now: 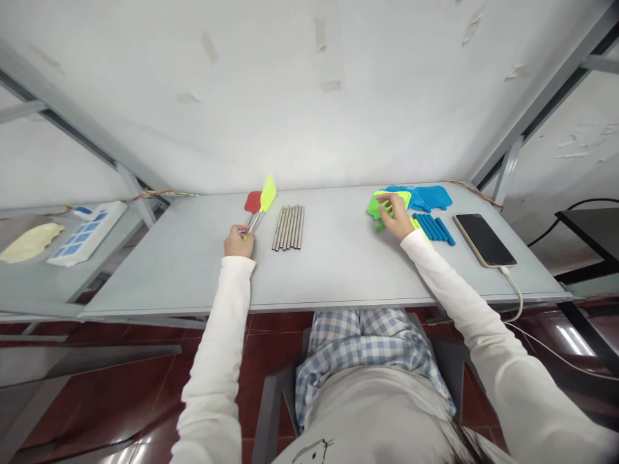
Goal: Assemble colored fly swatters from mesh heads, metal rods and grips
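Note:
My left hand (238, 241) is closed around the lower end of a small fly swatter with a yellow-green head (268, 193) and a metal rod. A swatter with a red head (252, 201) lies right beside it, partly behind my hand. Several bare metal rods (289, 227) lie side by side just right of that hand. Over on the right, my right hand (397, 218) has its fingers bent on a bright green swatter head (374, 207). A yellow head (405, 194) and blue heads (432, 197) lie just behind it. Blue handle tubes (438, 230) sit beside my wrist, with yellow ones (420, 229) partly covered.
A phone (485, 240) with a white charging cable (513, 287) lies at the right of the grey table (338, 283). A white wall rises behind the table. At far left are a white tray with blue squares (87, 233) and a pale yellow piece (31, 243).

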A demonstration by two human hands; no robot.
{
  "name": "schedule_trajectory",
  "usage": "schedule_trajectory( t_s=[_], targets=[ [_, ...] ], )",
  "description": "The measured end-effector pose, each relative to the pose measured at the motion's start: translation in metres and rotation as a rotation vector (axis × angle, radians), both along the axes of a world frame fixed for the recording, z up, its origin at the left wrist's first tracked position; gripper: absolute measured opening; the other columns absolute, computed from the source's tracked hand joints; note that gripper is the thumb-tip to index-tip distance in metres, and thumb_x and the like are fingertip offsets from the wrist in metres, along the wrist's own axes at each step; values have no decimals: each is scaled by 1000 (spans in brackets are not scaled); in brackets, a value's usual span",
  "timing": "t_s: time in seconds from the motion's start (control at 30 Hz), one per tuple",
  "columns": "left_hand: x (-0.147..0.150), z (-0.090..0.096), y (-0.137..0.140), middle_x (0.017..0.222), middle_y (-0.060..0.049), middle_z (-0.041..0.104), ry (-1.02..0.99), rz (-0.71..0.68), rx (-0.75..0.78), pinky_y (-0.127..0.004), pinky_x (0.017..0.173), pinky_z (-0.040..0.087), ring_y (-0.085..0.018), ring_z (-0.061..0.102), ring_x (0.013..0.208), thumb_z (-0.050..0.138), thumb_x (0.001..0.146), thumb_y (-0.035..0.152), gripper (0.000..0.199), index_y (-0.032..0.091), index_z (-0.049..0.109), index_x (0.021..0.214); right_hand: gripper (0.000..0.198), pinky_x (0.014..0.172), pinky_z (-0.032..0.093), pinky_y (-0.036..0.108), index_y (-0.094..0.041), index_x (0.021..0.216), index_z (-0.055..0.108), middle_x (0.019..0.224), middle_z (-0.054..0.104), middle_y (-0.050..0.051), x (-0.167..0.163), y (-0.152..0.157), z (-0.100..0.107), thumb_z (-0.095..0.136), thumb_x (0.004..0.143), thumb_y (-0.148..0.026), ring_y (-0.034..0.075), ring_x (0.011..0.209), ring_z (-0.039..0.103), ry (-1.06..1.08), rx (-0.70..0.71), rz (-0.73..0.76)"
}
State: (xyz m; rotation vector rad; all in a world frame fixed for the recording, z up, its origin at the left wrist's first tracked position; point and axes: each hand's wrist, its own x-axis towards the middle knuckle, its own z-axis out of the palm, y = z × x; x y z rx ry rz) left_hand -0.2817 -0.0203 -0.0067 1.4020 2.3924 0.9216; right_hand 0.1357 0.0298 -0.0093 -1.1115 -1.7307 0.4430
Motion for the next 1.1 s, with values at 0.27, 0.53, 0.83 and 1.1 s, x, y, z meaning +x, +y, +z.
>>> schedule_trajectory(
  t_s=[0.27, 0.53, 0.83, 1.1],
  targets=[
    [16, -3, 17, 89, -10, 62, 185, 42, -28, -40, 93, 44, -26, 60, 98, 49, 79, 14, 22, 16, 58, 98, 22, 88, 44, 44, -21, 99, 57, 103, 55, 12, 8, 6, -2, 38, 89, -26, 26, 100, 49, -310, 46, -85],
    [32, -2, 21, 120, -29, 52, 279, 120, -152, -49, 100, 37, -37, 47, 122, 44, 76, 4, 35, 0, 56, 110, 23, 93, 39, 44, -19, 97, 58, 100, 54, 12, 8, 3, 3, 37, 88, -23, 25, 98, 49, -412, 69, -117],
    [31, -10, 8, 132, -29, 43, 376, 260, -82, -60, 92, 35, -44, 42, 122, 50, 77, 17, 36, 10, 49, 112, 26, 94, 36, 43, -19, 96, 60, 103, 54, 12, 14, 5, 1, 35, 89, -21, 26, 102, 47, -472, 73, -208],
    [5, -6, 21, 128, -25, 49, 287, 261, -126, -59, 92, 33, -45, 44, 121, 54, 75, 14, 34, 8, 48, 108, 28, 92, 37, 41, -16, 93, 65, 101, 54, 13, 21, 6, 3, 38, 88, -17, 26, 99, 46, -474, 53, -292]
  ],
)
